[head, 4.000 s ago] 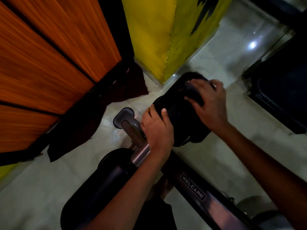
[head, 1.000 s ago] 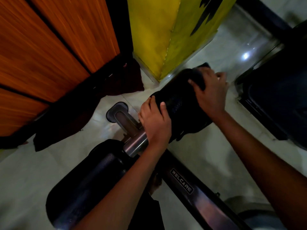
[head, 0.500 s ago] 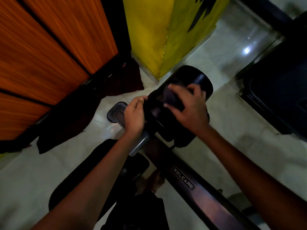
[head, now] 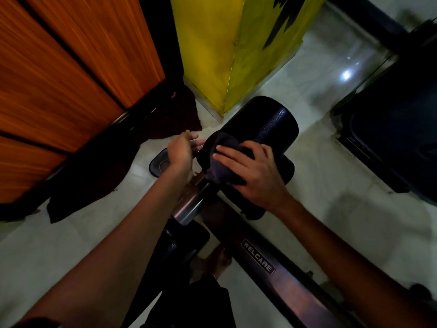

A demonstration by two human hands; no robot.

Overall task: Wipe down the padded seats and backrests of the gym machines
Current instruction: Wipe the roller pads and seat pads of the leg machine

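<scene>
right hand (head: pixel 250 171) presses dark cloth (head: pixel 218 159) on roller pad (head: pixel 264 121); left hand (head: pixel 182 150) seemingly relaxed, empty.

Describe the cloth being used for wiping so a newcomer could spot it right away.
Find the yellow pillar; just below it sits a black roller pad. The cloth is the dark, crumpled rag at the pad's near end, under the right hand; unlike the pebbled pad, it is soft and wrinkled.

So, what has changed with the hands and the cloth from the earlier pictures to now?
The left hand let go of the steel bar and now hovers with straight fingers beside the roller pad. The right hand slid the dark cloth from the pad's far end back to its near end. The frame with the WELCARE label lies as before.
</scene>
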